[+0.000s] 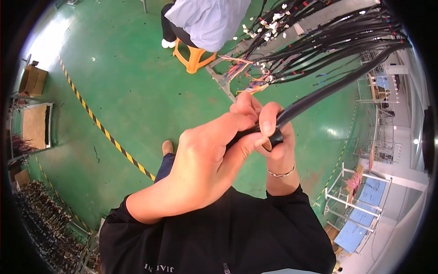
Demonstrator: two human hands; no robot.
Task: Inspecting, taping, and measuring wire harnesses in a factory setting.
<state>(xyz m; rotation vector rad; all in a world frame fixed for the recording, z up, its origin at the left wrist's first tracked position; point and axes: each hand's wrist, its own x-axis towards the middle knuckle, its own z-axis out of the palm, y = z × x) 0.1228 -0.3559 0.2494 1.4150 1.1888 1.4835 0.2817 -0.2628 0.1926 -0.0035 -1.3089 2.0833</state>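
A thick black cable (328, 93) slants down from the upper right to my hands in front of my chest. My left hand (205, 150) is closed around its lower part, fingers and thumb pinching close to the right fingertips. Bent and closed, my right hand (279, 141) grips a small black ring with a brownish inside, which looks like a tape roll (276, 138), right against the cable. The fingers partly hide both the ring and the cable there. A thin bracelet (282, 173) circles my right wrist.
Many thin black cables (328, 50) with white connectors and bare coloured wire ends (255, 84) hang over a metal frame (221, 80) ahead. A person (205, 20) sits on an orange stool (195, 58) beyond. Metal racks (360, 210) stand right; bundled wires (50, 223) lie lower left.
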